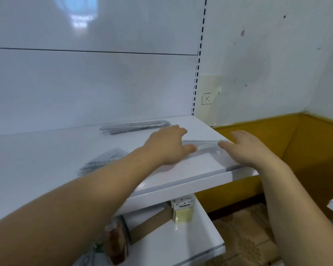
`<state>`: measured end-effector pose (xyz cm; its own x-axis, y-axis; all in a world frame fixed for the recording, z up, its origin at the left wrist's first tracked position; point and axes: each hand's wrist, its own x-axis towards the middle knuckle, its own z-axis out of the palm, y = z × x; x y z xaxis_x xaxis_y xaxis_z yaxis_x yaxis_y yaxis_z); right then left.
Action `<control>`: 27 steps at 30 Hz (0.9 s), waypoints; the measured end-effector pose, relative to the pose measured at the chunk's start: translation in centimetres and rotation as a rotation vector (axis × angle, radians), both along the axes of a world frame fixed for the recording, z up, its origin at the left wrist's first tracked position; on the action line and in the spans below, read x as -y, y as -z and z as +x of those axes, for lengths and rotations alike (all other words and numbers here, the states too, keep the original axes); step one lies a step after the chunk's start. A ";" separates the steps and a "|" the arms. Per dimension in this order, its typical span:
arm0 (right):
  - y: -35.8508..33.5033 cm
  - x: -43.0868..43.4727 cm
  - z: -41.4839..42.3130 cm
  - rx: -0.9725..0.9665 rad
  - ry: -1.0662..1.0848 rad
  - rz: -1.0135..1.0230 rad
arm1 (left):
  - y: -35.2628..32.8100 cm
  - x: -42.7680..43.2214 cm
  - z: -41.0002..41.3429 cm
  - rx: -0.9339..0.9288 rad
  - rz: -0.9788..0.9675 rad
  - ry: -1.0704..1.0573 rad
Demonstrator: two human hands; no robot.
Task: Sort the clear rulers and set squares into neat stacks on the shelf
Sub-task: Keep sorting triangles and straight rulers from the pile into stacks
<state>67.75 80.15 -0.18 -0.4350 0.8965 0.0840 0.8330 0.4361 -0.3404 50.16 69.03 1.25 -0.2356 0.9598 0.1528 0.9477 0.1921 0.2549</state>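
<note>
A clear set square lies flat near the right end of the white shelf. My left hand rests on its left part with fingers stretched and the thumb along its edge. On its right corner lies my right hand, fingers straight. A stack of clear rulers sits at the back of the shelf. Behind my left forearm, a pile of clear set squares is partly hidden.
The shelf's front lip runs below my hands. On the lower shelf stand a pack of yellow sticky notes and a reddish-brown packaged item. A yellow-painted wall base and tiled floor lie to the right.
</note>
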 end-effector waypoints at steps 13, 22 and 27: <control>-7.4 18.1 -23.0 0.062 -0.533 0.189 | -1.9 25.2 -16.2 0.041 -0.021 -0.326; -7.5 38.3 -41.1 0.097 -0.890 0.117 | -0.6 50.8 -27.5 -0.001 -0.161 -0.728; -7.0 44.7 -48.1 0.180 -1.001 0.103 | 0.4 58.3 -32.4 0.081 -0.135 -0.895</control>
<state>19.66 35.43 6.85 -0.9943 0.1065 -0.0005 0.1051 0.9801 -0.1682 17.73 10.72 0.82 -0.9068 0.4216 0.0028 0.4103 0.8808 0.2364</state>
